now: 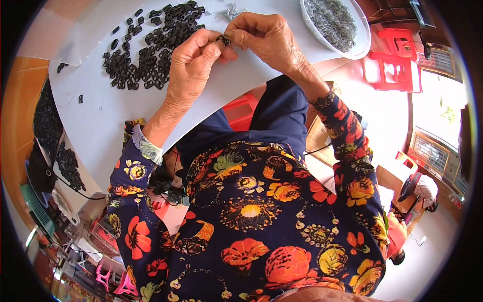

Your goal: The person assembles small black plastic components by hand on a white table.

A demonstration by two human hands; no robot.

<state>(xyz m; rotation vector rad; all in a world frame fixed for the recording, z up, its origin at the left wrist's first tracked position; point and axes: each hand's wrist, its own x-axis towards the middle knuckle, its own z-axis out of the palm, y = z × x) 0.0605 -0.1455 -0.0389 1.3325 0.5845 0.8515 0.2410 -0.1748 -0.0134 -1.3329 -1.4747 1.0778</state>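
Observation:
A small black plastic piece [222, 40] is pinched between the thumb and fingers of my left hand [190, 64], just above the table's near side. My right hand [267, 41] meets it there, its thumb and forefinger pressed together against the piece's edge. Whatever sits between those right fingertips is too small to make out. Beside my left hand, a loose heap of similar black plastic pieces [143, 61] spreads over the white table [90, 118]. A few small silvery metal bits [231, 11] lie beyond my fingers.
A white bowl [367, 38] full of small metal parts [332, 25] stands at the table's right edge. More black pieces [48, 121] are massed at the far left. Red plastic stools [395, 70] stand on the right, and another person [397, 234] is at lower right.

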